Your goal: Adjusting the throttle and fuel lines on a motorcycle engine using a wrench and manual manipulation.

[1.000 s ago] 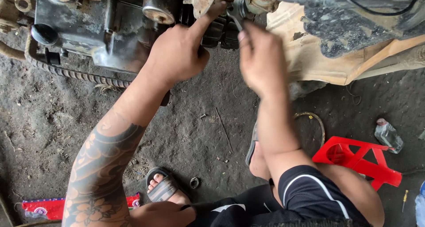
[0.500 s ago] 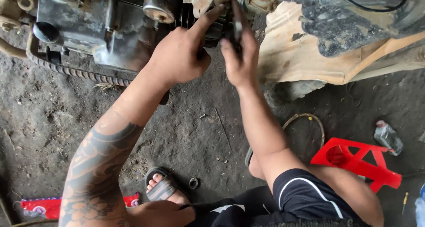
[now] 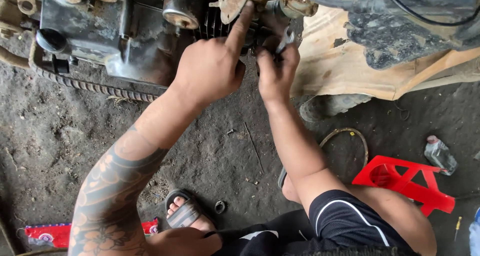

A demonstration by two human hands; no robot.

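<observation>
Left hand [image 3: 212, 68]: fingers curled, index finger stretched out toward 1 o'clock, its tip touching a rusty metal tab [image 3: 235, 1] on the engine [image 3: 105, 31]; it grips nothing.

Right hand [image 3: 275, 73]: clenched round a metal wrench [image 3: 285, 37], whose shiny head sticks up past the knuckles against the engine's dark finned part (what the head sits on cannot be made out). The wrench lies at 3 o'clock of the left index finger, just beside it.

Engine: greasy, dark, filling the upper left of the view.

Drive chain [image 3: 95, 88]: runs along the engine's lower edge, at 9 o'clock of the left hand.

Red plastic stool [image 3: 405, 181]: tipped over on the dirt floor [image 3: 45, 151], at 4 o'clock of the right hand, well apart.

Small bottle [image 3: 440, 155]: just beside the stool, at its 2 o'clock.

Sandalled foot [image 3: 185, 213]: at 6 o'clock of the left hand.
</observation>
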